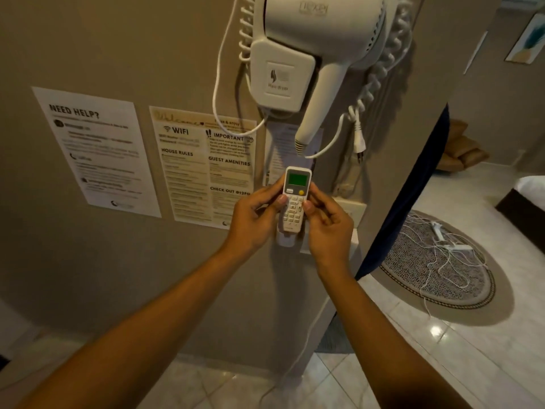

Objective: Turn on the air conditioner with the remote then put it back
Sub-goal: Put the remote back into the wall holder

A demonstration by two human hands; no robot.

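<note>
Both hands hold a white remote (295,199) upright against a beige wall (88,48), the left hand (256,218) gripping its 9 o'clock edge and the right hand (326,224) its 3 o'clock edge, thumbs on the buttons. Its lower end sits at a wall holder (287,240). A hair dryer (318,54) hangs at 12 o'clock, with printed notices (203,166) at 9 o'clock.

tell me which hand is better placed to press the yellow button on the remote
Right. The right hand's thumb sits just below the yellow button on the remote; the left hand's thumb rests on the opposite edge.
</note>
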